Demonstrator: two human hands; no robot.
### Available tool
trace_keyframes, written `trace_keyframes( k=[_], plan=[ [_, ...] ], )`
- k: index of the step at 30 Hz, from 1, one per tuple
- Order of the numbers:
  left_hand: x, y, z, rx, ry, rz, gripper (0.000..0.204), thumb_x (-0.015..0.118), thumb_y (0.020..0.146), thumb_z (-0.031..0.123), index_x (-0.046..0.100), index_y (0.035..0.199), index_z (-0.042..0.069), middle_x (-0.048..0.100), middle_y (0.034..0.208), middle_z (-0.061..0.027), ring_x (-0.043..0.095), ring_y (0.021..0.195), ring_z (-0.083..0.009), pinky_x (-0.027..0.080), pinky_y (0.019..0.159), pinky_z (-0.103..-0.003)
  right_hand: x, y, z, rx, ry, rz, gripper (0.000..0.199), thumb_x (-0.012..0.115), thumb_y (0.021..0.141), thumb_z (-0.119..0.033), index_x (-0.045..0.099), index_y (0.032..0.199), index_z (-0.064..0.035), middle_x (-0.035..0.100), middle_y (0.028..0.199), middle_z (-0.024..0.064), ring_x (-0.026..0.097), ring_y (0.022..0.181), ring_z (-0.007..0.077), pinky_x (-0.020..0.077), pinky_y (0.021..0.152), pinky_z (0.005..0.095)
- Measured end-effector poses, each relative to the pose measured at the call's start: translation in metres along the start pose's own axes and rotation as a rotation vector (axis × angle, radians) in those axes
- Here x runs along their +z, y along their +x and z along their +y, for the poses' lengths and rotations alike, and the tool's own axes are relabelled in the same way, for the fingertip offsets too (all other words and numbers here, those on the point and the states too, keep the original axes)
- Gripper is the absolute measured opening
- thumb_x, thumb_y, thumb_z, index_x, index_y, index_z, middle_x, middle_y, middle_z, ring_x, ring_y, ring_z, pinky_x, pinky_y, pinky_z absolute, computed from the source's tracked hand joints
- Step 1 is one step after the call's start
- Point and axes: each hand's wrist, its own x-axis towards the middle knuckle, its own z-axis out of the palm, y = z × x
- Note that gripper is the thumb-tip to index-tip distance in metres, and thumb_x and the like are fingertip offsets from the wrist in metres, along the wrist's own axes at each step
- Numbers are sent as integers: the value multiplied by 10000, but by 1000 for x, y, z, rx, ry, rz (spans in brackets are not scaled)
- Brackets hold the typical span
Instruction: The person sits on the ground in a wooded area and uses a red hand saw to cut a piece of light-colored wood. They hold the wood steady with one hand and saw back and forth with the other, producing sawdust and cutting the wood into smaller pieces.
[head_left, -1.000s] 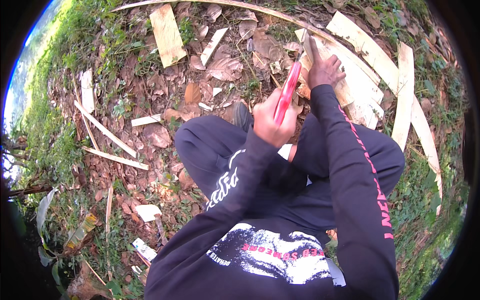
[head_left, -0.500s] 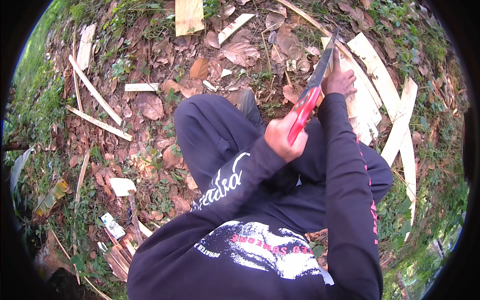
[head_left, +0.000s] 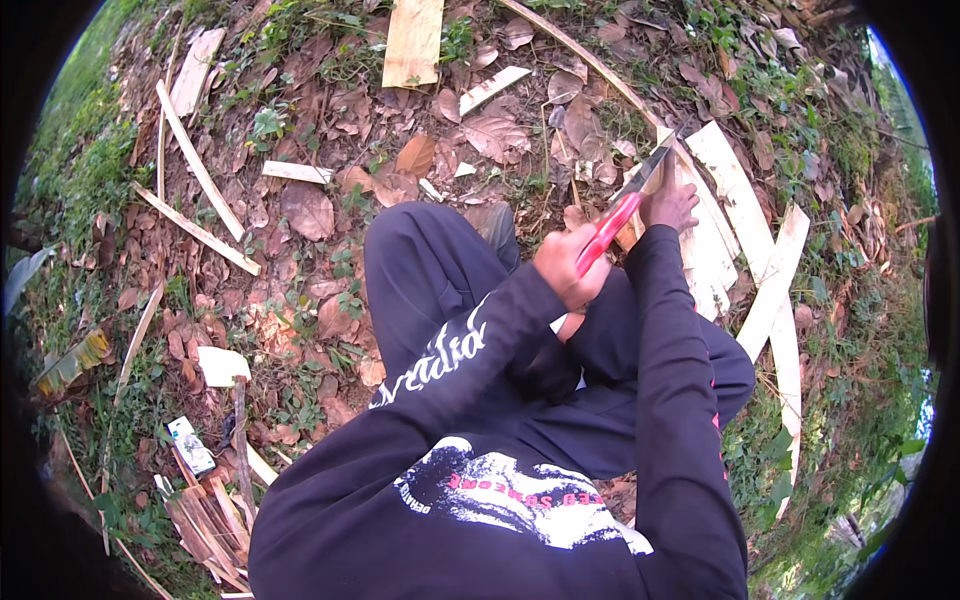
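My left hand [head_left: 565,268] is closed around the red handle of a long knife [head_left: 613,222], whose dark blade points up and to the right. The blade tip lies by a pale wooden slat [head_left: 735,190] on the ground. My right hand [head_left: 672,205] rests just beyond the knife and grips the near end of the wood beside the blade. Both arms are in black sleeves, and my knees in dark trousers are bent below them.
More pale slats [head_left: 775,300] lie to the right. A short plank [head_left: 413,40] sits at the top and thin sticks [head_left: 200,175] at the left. A bundle of split strips [head_left: 205,520] and a small white packet [head_left: 190,445] lie at lower left on dry leaves.
The knife and both hands have drifted right and slightly down in view. The blade has tilted further to the right, and the ground has slid as my head turned.
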Motion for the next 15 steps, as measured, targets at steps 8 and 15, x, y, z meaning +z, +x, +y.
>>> trace_keyframes(
  k=[8,15],
  plan=[
    [-152,-25,88,-583,-431,166,184,631,783,153,619,800,-30,572,619,-35,519,506,-98,383,514,-239,-7,-7,-4,-78,48,50,1086,749,682,-705,233,1566,-340,476,1287,186,474,1200,362,413,902,583],
    [-140,73,-12,-305,-248,283,327,658,914,303,594,913,-17,557,649,-54,547,574,-125,425,546,-281,12,-14,45,-369,195,196,625,588,934,-497,440,1492,-257,459,1425,183,463,1269,373,396,1021,517]
  ],
)
